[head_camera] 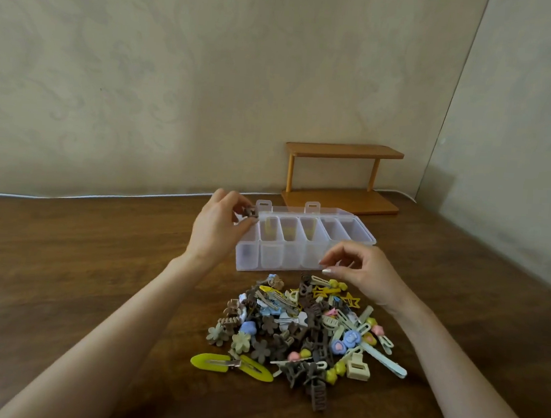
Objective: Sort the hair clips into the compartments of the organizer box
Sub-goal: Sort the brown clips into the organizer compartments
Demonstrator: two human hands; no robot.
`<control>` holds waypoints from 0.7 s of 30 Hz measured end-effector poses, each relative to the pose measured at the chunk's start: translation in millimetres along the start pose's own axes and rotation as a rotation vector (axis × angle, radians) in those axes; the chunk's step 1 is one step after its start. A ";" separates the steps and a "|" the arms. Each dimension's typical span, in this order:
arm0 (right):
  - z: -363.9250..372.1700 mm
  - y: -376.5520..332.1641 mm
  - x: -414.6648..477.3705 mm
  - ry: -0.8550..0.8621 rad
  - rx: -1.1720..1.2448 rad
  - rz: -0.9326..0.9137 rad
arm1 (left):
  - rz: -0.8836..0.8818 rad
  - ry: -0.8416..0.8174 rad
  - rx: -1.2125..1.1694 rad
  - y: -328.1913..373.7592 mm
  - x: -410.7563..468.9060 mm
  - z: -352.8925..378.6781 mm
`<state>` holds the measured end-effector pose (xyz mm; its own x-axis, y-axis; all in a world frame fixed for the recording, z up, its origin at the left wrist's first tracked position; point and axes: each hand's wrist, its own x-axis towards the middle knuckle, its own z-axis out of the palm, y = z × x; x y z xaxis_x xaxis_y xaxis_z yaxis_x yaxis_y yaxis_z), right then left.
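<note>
Brown claw clip (250, 212) sat pinched in the fingertips of your left hand (214, 230), just above the end compartment (247, 252) of the clear organizer box (296, 261). Let go off-centre, it could have struck the divider (259, 237) beside the pinch and dropped one slot over. Your right hand (361, 273) curled near the box front, above the clip pile (298, 328); whether it held anything was unclear.

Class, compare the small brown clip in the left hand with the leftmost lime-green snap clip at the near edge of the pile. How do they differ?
The brown clip is small and chunky; the lime-green snap clip is long and flat. The left hand pinches the brown clip above the left end of the organizer box; the lime-green snap clip lies on the table. Neither is in a compartment yet.
</note>
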<state>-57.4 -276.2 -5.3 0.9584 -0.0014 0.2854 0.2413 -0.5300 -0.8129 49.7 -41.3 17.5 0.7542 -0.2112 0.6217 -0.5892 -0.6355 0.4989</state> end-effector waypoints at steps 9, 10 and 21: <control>3.5 -2.8 -2.3 -0.059 -0.037 0.038 | -0.056 -0.101 0.052 -19.9 -3.5 9.7; 3.5 -3.1 -2.3 -0.066 -0.033 0.042 | -0.057 -0.103 0.046 -19.5 -3.6 9.1; 6.0 -7.6 -3.9 -0.096 -0.081 0.041 | 0.022 -0.113 0.023 8.5 2.5 -16.4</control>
<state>-62.1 -267.2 -3.3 0.9783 0.0549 0.1999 0.1925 -0.5983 -0.7778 41.8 -35.1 33.2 0.7700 -0.3064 0.5597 -0.5998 -0.6466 0.4713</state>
